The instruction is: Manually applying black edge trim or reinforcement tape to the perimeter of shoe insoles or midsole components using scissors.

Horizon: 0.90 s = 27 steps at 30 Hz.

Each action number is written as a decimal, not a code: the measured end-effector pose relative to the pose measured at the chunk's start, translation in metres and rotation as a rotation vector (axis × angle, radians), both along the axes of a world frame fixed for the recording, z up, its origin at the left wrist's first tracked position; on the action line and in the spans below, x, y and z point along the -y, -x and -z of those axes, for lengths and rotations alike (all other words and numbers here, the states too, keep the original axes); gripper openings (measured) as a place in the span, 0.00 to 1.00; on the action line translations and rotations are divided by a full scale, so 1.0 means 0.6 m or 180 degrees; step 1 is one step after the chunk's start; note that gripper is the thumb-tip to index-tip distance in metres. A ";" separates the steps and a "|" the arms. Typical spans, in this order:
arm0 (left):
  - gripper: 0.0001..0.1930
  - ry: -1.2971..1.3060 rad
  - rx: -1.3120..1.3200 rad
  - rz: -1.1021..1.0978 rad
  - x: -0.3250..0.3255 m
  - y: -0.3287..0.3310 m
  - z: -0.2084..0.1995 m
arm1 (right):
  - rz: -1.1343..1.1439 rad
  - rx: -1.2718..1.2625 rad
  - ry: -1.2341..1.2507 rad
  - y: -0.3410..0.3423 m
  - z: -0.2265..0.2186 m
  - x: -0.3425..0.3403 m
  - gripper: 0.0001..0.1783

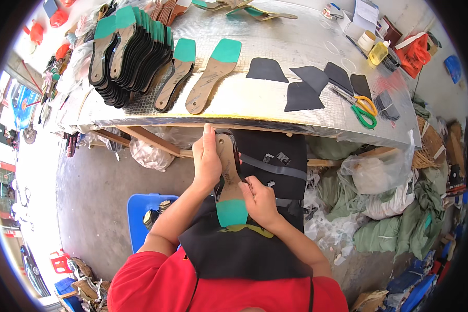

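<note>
Over my lap I hold a brown insole board (pixel 229 171) with a teal toe end pointing toward me and a small hole in the heel. Black material shows along its edges. My left hand (pixel 208 162) grips the heel half, its thumb laid along the side. Near the teal part, my right hand (pixel 258 200) clasps the other edge, with some fingers hidden underneath. A black apron (pixel 244 255) lies below the board. On the table beyond are two single insole boards (pixel 213 78) (pixel 176 78) and a tall stack of similar ones (pixel 135 52) at the left.
The table's front edge (pixel 244 124) runs just past my hands. Black fabric pieces (pixel 304 96) and scissors (pixel 356 104) with green and orange handles lie on its right side. A blue bin (pixel 137 218) stands at my left; plastic bags (pixel 374 177) crowd the lower right.
</note>
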<state>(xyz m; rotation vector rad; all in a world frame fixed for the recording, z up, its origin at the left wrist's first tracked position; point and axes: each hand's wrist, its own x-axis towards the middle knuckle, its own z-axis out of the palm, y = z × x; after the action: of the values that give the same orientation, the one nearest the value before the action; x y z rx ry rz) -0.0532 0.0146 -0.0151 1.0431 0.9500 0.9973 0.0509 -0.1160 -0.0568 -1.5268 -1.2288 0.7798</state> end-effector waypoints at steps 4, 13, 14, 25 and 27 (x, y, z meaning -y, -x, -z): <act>0.29 -0.0695 -0.0357 -0.0368 -0.015 -0.010 -0.014 | 0.0198 0.0543 -0.0404 -0.020 -0.013 -0.023 0.08; 0.47 0.2558 0.2157 0.3198 -0.020 0.020 -0.094 | 0.1444 0.3182 -0.1977 -0.159 -0.107 -0.064 0.23; 0.42 0.2715 0.2488 0.3226 -0.018 0.022 -0.082 | 0.1415 0.3430 -0.2257 -0.163 -0.106 -0.065 0.25; 0.26 0.1254 0.0896 0.2534 0.025 -0.010 -0.088 | 0.0166 -0.1544 -0.0181 -0.092 -0.120 -0.019 0.16; 0.26 0.0545 0.0386 0.2521 0.031 -0.016 -0.072 | 0.0328 -0.1714 -0.0056 -0.099 -0.120 -0.026 0.13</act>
<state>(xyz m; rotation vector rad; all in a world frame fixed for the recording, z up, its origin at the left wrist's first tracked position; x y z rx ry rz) -0.0434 -0.0040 0.0283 1.0662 0.4352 0.3076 0.1102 -0.1005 0.0154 -1.2404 -0.7491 1.0239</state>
